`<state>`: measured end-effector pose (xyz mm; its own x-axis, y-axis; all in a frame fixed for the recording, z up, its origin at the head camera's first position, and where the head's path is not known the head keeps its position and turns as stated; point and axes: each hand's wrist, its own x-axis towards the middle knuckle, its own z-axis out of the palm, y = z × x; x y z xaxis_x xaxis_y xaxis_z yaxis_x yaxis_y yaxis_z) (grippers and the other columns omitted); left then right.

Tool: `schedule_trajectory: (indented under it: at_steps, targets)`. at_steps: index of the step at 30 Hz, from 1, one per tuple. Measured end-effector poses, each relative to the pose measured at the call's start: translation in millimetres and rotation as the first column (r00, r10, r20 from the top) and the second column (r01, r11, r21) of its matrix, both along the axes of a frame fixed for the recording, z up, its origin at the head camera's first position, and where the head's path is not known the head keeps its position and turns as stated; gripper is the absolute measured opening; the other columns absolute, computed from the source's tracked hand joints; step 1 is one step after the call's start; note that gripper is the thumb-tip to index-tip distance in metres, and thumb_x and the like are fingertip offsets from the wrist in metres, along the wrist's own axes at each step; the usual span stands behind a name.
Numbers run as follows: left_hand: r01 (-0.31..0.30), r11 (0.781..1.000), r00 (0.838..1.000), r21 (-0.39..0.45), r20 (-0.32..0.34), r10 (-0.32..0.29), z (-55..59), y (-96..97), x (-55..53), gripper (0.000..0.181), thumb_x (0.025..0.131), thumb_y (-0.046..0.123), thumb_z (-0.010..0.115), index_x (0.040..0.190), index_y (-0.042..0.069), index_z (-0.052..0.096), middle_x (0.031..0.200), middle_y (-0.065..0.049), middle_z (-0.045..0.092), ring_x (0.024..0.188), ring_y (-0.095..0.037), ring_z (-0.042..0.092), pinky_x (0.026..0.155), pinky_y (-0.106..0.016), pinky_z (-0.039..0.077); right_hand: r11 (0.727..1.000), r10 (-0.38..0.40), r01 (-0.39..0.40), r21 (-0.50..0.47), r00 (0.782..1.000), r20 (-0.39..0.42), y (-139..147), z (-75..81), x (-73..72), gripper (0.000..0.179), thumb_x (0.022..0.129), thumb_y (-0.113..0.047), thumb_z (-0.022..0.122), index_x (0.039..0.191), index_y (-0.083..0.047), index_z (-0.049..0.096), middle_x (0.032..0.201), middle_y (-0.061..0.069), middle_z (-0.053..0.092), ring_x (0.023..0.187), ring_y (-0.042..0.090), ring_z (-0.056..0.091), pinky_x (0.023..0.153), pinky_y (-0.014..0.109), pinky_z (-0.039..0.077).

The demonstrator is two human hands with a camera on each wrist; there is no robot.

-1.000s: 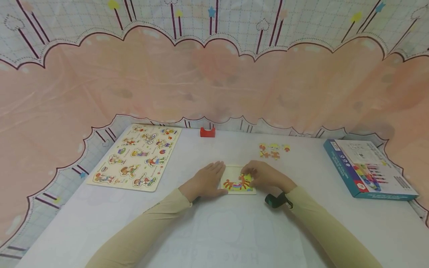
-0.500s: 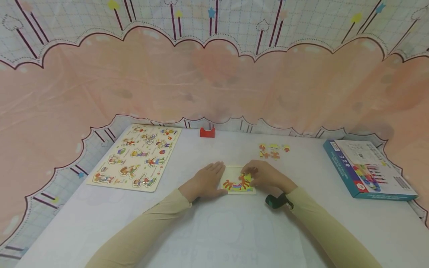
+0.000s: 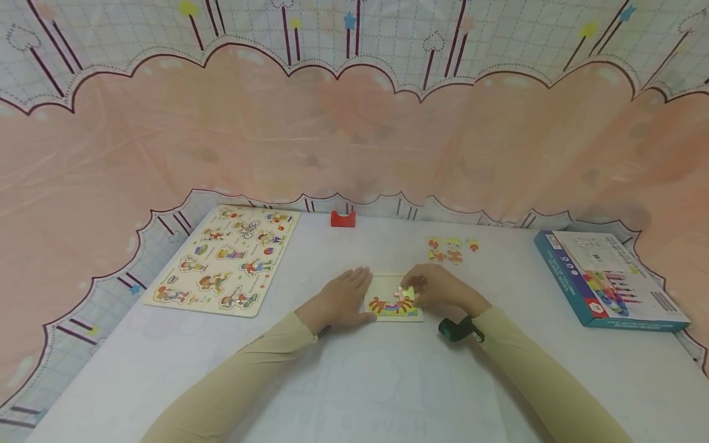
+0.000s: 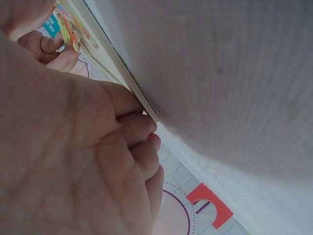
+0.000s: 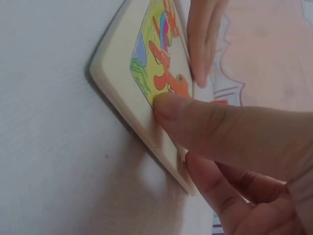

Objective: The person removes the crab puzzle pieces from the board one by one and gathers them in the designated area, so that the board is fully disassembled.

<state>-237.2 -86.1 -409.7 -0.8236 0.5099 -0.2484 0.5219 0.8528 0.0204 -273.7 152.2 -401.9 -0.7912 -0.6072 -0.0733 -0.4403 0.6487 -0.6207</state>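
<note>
A small wooden puzzle board (image 3: 382,281) lies at the middle of the table, its lower part filled with a picture of an orange striped animal and a rainbow. Along its left edge rests my left hand (image 3: 346,297), fingers extended and thumb at the near corner; the left wrist view shows the fingertips against the board's edge (image 4: 134,93). My right hand (image 3: 441,289) is over the right side of the board, thumb and fingers pinching an orange and yellow puzzle piece (image 4: 68,32), which sits tilted among the laid ones. The right thumb (image 5: 171,105) partly covers it in the right wrist view.
Several loose puzzle pieces (image 3: 454,255) lie behind my right hand. A larger peg-style picture board (image 3: 221,261) is at the left, a flat blue and white box (image 3: 615,283) at the right. Near the back edge stands a red notched block (image 3: 343,219).
The puzzle piece under my right fingers has tipped up and now looks paler in the head view. My left hand and the board have stayed in place.
</note>
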Motion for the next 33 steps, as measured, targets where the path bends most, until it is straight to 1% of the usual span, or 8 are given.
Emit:
schedule_trajectory:
  at_steps: [2,7,10,14,21,27,30,33]
  targets:
    - [0.005,1.0,1.0,-0.003,-0.005,-0.005,-0.2,-0.2,-0.2,0.087,0.089,0.059,0.049,0.15,0.005,0.017,0.158,-0.008,0.016,0.148,-0.02,0.012,0.121,-0.035,0.013,1.0,0.003,-0.002,0.004,1.0,-0.007,0.3,0.8,-0.3,0.03,0.072,-0.001,0.075,0.1,-0.006,0.068,0.102,0.008,0.067,0.092,0.019,0.061,0.089,0.039,0.054]
    - [0.017,1.0,1.0,-0.005,-0.021,-0.017,0.4,-0.6,-0.5,0.087,0.089,0.059,0.048,0.15,0.003,0.018,0.158,-0.01,0.018,0.147,-0.022,0.015,0.121,-0.035,0.015,0.999,-0.022,0.022,0.039,1.0,-0.012,-0.9,2.9,0.1,0.026,0.074,-0.003,0.075,0.099,-0.008,0.069,0.102,0.006,0.067,0.091,0.017,0.06,0.089,0.039,0.053]
    - [0.019,1.0,1.0,-0.007,-0.025,-0.019,0.4,-0.6,-1.0,0.087,0.089,0.059,0.048,0.15,0.003,0.018,0.158,-0.01,0.018,0.147,-0.022,0.015,0.121,-0.035,0.015,0.998,-0.042,0.042,0.051,0.999,-0.003,-2.2,4.2,0.3,0.024,0.075,-0.003,0.074,0.098,-0.01,0.069,0.102,0.006,0.067,0.091,0.017,0.06,0.089,0.038,0.053]
    - [0.019,1.0,0.999,-0.007,-0.029,-0.019,0.0,-0.7,-1.4,0.087,0.09,0.059,0.048,0.15,0.003,0.018,0.158,-0.011,0.018,0.147,-0.022,0.015,0.121,-0.035,0.015,0.997,-0.048,0.048,0.057,0.999,0.0,-3.4,5.7,0.4,0.022,0.076,-0.003,0.074,0.097,-0.01,0.069,0.102,0.006,0.067,0.089,0.017,0.059,0.087,0.037,0.053]
    - [0.022,1.0,0.999,0.004,-0.031,-0.021,-0.7,-0.6,-1.6,0.087,0.089,0.059,0.048,0.15,0.003,0.019,0.158,-0.011,0.018,0.147,-0.023,0.016,0.121,-0.035,0.016,0.995,-0.063,0.063,0.074,0.998,-0.001,-3.4,3.7,0.6,0.022,0.077,-0.005,0.073,0.098,-0.011,0.069,0.103,0.005,0.067,0.09,0.017,0.058,0.086,0.036,0.054]
    - [0.021,1.0,0.999,-0.008,-0.03,-0.022,-1.1,-0.5,-1.6,0.087,0.089,0.059,0.048,0.15,0.004,0.018,0.158,-0.01,0.018,0.147,-0.022,0.015,0.121,-0.035,0.016,0.996,-0.06,0.061,0.064,0.998,-0.008,-1.9,3.1,0.2,0.021,0.077,-0.004,0.073,0.096,-0.01,0.069,0.104,0.007,0.067,0.09,0.018,0.059,0.085,0.036,0.054]
    - [0.018,1.0,1.0,-0.009,-0.025,-0.018,-0.9,-0.5,-1.3,0.088,0.089,0.059,0.048,0.15,0.004,0.018,0.158,-0.01,0.018,0.147,-0.022,0.015,0.121,-0.034,0.015,0.996,-0.055,0.056,0.065,0.998,-0.021,-0.9,3.2,0.1,0.02,0.076,-0.005,0.074,0.095,-0.009,0.069,0.103,0.008,0.067,0.089,0.017,0.059,0.083,0.036,0.054]
    - [0.018,1.0,1.0,-0.005,-0.024,-0.018,-0.9,-0.6,-1.1,0.088,0.089,0.06,0.048,0.15,0.004,0.019,0.158,-0.01,0.018,0.147,-0.022,0.015,0.121,-0.035,0.016,0.996,-0.062,0.063,0.064,0.998,-0.017,-0.2,3.2,0.3,0.021,0.076,-0.006,0.075,0.095,-0.009,0.069,0.101,0.007,0.066,0.086,0.016,0.057,0.081,0.034,0.054]
